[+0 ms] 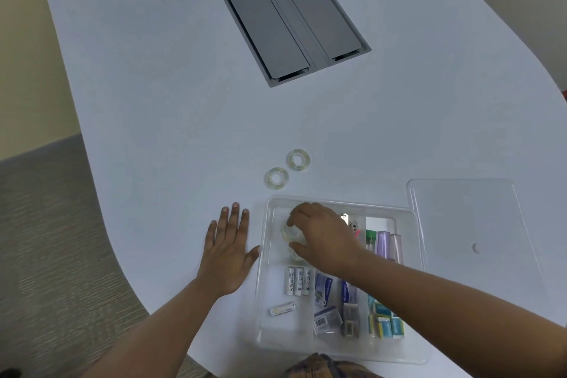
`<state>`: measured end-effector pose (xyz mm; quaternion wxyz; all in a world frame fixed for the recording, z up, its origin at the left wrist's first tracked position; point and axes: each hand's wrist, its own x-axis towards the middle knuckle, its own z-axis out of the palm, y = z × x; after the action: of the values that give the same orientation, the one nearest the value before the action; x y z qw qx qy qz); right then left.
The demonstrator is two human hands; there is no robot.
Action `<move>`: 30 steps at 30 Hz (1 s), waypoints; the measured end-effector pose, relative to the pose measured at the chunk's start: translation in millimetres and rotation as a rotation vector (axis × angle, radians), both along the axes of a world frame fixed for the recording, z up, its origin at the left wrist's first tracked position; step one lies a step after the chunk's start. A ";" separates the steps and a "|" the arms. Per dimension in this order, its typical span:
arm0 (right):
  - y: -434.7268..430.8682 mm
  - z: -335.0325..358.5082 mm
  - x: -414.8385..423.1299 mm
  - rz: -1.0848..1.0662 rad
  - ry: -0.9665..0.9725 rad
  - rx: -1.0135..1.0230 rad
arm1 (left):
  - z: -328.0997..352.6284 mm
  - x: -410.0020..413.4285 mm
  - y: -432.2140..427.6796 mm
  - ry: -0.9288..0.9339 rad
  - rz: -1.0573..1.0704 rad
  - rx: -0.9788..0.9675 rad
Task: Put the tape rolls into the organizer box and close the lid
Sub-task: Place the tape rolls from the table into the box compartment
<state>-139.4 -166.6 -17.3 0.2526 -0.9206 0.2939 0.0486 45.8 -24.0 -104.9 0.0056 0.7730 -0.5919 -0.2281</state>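
A clear plastic organizer box with inner dividers sits open on the near right part of the white tabletop. The right hand reaches down into the box's far left compartment, its fingers and thumb curled around a clear tape roll — the roll is inside that compartment, partly hidden under the fingers. A second clear shape lies just nearer in the same compartment; it may be another roll, but it is too faint to tell.

Two more clear tape rolls lie flat on the tabletop just beyond the box's far left corner: the nearer roll to the left, the farther roll up and to its right, close together but not touching.

The left hand lies palm-down and spread flat on the tabletop just left of the box, holding nothing, its thumb close to the box's left wall.

The near compartments hold white batteries, small blue-and-white packets and a stack of teal and yellow boxes; the far right compartment holds pale purple and green-capped items.

The clear flat lid with a small white knob lies on the tabletop to the right of the box, off it entirely. Farther away, a grey rectangular panel with two flaps is set into the tabletop.
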 end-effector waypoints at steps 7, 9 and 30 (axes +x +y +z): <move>5.8 -14.6 3.8 0.045 0.064 -0.179 | -0.2 0.5 -0.2 -0.010 -0.004 0.002; 6.1 -17.0 7.4 0.054 0.083 -0.214 | 0.7 0.1 -0.7 -0.001 -0.001 0.001; 16.4 -23.5 -3.5 0.049 0.012 -0.283 | 4.1 -1.0 -0.9 0.011 0.001 -0.022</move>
<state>-142.9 -150.2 -40.9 0.1174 -0.9536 0.2767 0.0184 44.8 -24.8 -100.8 0.0175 0.7719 -0.5941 -0.2257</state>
